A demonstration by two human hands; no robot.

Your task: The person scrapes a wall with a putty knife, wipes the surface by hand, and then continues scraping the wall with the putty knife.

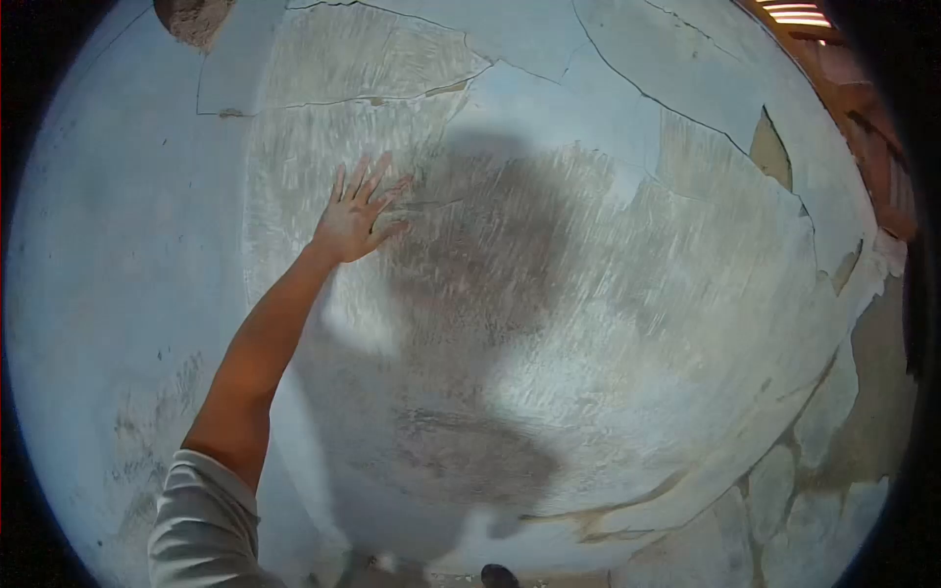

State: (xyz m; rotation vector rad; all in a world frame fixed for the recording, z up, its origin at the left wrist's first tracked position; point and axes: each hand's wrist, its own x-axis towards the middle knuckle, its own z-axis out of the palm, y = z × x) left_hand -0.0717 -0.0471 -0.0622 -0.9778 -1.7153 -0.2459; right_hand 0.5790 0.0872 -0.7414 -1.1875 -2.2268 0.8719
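My left hand point(356, 213) reaches up in front of a pale blue wall point(127, 245), its palm towards the surface and its fingers spread. It looks laid flat against a scraped patch point(608, 255), where the paint is worn into grey-beige streaks. Nothing is held in it. My left arm, in a light short sleeve point(204, 519), comes in from the lower left. My right hand is out of the picture. A dark shadow of a head and body falls over the scraped patch.
Thin cracks run across the upper wall. A hole point(194, 20) shows rough material at the top left. Flaked plaster point(771, 152) and broken pieces line the right side. Orange-brown beams point(833, 88) are at the upper right. A small dark shape point(499, 576) shows at the bottom.
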